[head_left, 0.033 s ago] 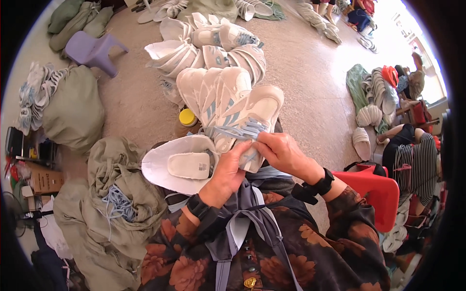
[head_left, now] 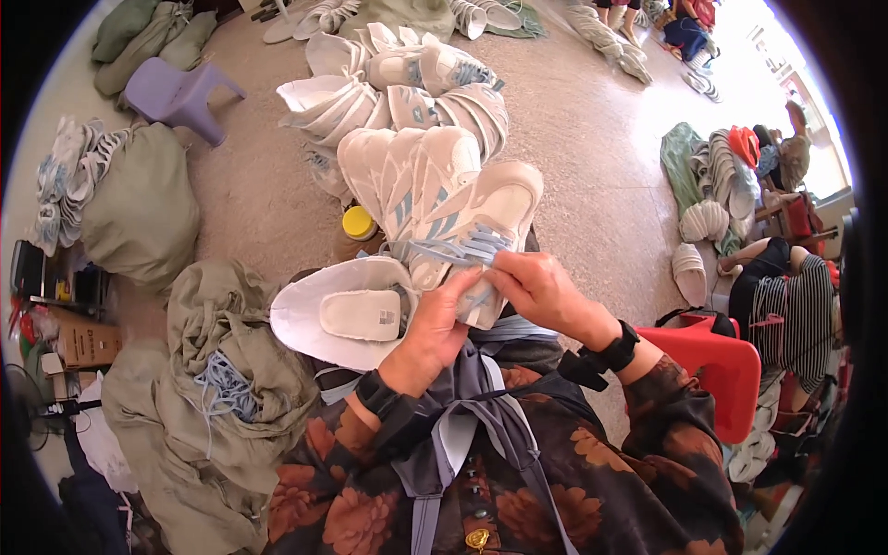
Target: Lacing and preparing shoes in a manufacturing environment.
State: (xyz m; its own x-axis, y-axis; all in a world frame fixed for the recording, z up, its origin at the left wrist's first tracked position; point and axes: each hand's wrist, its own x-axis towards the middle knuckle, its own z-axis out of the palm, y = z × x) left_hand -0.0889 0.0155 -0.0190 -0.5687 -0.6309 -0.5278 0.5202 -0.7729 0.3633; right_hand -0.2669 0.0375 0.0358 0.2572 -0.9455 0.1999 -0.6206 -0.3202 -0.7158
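A cream shoe upper (head_left: 509, 196) with blue-grey stripes lies across my lap, its toe pointing away from me. Pale blue shoelace (head_left: 483, 242) crosses its eyelet rows, and a loose length runs out to the left. My left hand (head_left: 433, 335) grips the upper near its collar, thumb pressed close to the eyelets. My right hand (head_left: 548, 289) is closed at the lacing with finger and thumb pinched; the lace there is partly hidden. More uppers (head_left: 407, 171) lean in a row just left of this one. By my left wrist, another white upper (head_left: 296, 319) shows its lining and insole side.
Beyond my lap, stacked uppers (head_left: 347, 111) reach outward, beside a yellow-lidded container (head_left: 358, 223). At left, a bundle of blue laces (head_left: 227, 384) rests on olive cloth (head_left: 208, 305). A purple stool (head_left: 171, 88) stands farther off. A red stool (head_left: 712, 370) is at right; other people sit beyond.
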